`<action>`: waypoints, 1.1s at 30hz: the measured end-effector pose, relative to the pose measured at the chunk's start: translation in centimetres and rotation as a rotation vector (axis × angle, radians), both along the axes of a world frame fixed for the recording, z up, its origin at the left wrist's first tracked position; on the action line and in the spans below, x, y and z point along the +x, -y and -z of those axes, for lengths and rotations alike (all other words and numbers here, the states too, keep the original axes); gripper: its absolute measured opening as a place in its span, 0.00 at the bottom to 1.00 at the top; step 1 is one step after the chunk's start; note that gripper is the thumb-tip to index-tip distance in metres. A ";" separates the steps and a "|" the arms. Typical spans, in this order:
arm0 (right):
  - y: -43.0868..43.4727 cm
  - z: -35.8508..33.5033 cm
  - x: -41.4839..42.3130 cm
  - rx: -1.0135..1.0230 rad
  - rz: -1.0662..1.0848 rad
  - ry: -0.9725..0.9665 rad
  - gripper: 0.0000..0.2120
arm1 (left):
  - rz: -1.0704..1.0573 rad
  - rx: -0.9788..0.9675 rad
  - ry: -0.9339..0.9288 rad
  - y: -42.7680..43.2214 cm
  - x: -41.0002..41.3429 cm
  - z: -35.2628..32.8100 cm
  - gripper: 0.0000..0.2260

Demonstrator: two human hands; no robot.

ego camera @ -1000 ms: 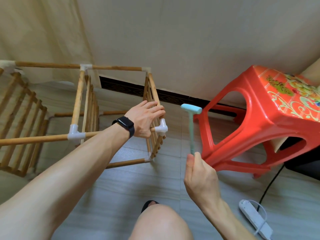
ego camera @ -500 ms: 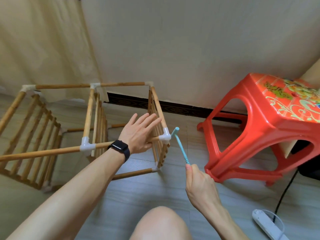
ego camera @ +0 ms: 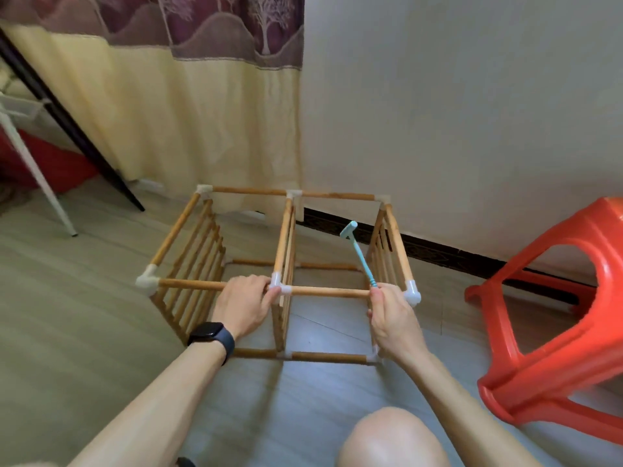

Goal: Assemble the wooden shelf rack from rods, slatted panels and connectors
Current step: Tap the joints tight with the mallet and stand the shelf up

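1. The floor [ego camera: 101, 332] has bare room across the lower left of the frame. There is also a strip of it between the rack and the stool.
2. The wall [ego camera: 455, 112] fills the upper right and the curtain [ego camera: 202, 112] the upper left. Both stand just behind the rack's far edge.
3. The red stool [ego camera: 610, 298] stands at the right edge, near the rack's right end but apart from it.
4. The rack [ego camera: 283, 241] stands on the floor in the centre of the frame. It is a two-bay frame of rods with three upright slatted panels.
5. My left grip [ego camera: 241, 306] has its fingers curled over the front top rod [ego camera: 323, 292], up against the left side of the middle connector [ego camera: 278, 288].
6. My right grip [ego camera: 391, 318] is closed on the handle of the hammer [ego camera: 357, 251], thumb pointing up it. The hand lies across the rod's right end beside the corner connector [ego camera: 413, 294]. I cannot tell whether its fingers also wrap the rod.
7. The hammer, small and teal, tilts up and left over the right bay, its head clear of the rods.
8. A dark watch [ego camera: 210, 335] sits on my left wrist.
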State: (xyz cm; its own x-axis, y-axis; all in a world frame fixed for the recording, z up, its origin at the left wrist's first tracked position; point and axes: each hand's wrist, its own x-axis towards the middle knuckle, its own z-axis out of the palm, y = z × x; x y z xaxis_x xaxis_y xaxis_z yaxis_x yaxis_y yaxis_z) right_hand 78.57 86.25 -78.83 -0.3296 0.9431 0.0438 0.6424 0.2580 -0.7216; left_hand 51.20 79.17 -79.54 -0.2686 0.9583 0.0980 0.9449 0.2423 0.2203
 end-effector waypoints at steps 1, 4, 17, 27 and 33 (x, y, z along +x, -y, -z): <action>-0.7 -0.2 -1.1 -0.030 -0.045 0.038 0.16 | 0.011 0.008 -0.033 0.2 0.0 0.1 0.20; -1.9 -0.8 -3.2 -0.077 -0.124 0.246 0.19 | 0.016 -0.014 -0.073 0.6 0.2 0.4 0.22; -3.7 -6.1 -0.3 -0.009 -0.102 0.266 0.21 | 0.206 0.078 -0.051 0.1 2.8 -4.3 0.13; -0.7 -5.9 1.1 0.323 0.104 -0.211 0.17 | 0.068 0.172 -0.057 -7.1 4.3 -10.9 0.15; 2.8 5.8 5.4 0.251 0.056 0.232 0.15 | 0.040 0.112 -0.125 -9.0 5.4 -8.5 0.28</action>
State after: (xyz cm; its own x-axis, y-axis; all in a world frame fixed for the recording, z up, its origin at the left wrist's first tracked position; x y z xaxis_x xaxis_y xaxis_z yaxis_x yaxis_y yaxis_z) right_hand 84.00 83.50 -84.62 -0.3062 0.9293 0.2067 0.8002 0.3688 -0.4729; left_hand 56.60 88.21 -70.99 -0.2095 0.9490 0.2355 0.9750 0.1846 0.1235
